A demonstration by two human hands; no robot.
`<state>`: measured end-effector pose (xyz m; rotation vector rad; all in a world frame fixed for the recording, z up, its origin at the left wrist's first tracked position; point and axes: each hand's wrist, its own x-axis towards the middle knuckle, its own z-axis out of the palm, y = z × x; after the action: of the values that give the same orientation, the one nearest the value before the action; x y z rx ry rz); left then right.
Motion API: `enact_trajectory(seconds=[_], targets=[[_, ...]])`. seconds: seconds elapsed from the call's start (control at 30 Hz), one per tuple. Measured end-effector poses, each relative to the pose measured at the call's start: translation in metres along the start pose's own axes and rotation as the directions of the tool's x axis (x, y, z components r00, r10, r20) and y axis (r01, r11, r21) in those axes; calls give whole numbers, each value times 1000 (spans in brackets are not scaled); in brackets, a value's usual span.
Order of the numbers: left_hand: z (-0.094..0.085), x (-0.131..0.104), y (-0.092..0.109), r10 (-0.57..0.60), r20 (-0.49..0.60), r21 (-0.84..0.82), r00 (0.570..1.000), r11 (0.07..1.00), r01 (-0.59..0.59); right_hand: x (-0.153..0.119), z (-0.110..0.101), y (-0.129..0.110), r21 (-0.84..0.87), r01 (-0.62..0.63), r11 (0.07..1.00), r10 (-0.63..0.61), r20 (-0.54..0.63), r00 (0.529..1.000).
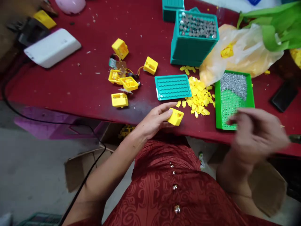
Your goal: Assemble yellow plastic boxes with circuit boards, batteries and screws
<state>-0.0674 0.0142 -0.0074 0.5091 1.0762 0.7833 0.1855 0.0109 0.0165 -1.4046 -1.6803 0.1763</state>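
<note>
In my left hand point(157, 119) I hold a small yellow plastic housing point(176, 117) at the table's front edge, pinched between thumb and fingers. My right hand point(257, 133) is smeared by motion over the near end of a green basket point(218, 110); whether its curled fingers hold anything is unclear. Small silvery metal pieces point(234, 84) lie heaped in the far part of that basket. Between the hands spreads a pile of flat yellow plastic pieces point(199, 95). Beside the pile lies a teal ridged tray point(172, 87).
Several yellow housings point(119, 100) with wires lie left of centre. A teal box point(191, 47) holding round silvery pieces stands behind the tray. Near it sits a plastic bag point(244, 56). A white power bank point(53, 47) and black cable point(47, 121) are at the left.
</note>
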Motion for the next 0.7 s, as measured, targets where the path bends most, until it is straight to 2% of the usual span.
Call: enact_trajectory(seconds=[0.07,0.13,0.2,0.3,0.37,0.43,0.5,0.53,0.57,0.63,0.7], targets=[[-9,-7,0,18,-57,-29,998,999,-20,17,31,-4,66,104,992,-106,30,994],[-17,-13,4,5,-96,-110,995,994,-16,39,65,-4,115,191,975,-207,149,967],[-22,-18,9,-29,-93,-222,995,975,7,56,92,-4,121,223,967,-247,251,936],[-30,-27,14,-63,-63,-344,996,938,38,61,116,-8,166,215,962,-259,329,908],[-41,-36,12,-44,-40,-342,998,939,28,56,124,-14,221,192,956,-262,351,899],[-58,-50,4,-11,23,-237,1000,971,16,51,130,-23,253,180,951,-266,367,892],[-79,-66,-9,-19,91,-28,996,999,22,47,139,-34,266,195,944,-289,379,879],[-91,-75,-16,-59,100,97,993,994,49,46,145,-39,271,213,939,-308,382,871],[-102,-83,-22,-73,19,234,997,970,67,46,151,-45,274,235,933,-330,384,862],[-122,-96,-32,14,-218,494,976,864,98,46,163,-56,278,283,918,-377,393,839],[-135,-105,-35,124,-331,543,935,836,82,49,175,-65,276,320,906,-413,410,814]])
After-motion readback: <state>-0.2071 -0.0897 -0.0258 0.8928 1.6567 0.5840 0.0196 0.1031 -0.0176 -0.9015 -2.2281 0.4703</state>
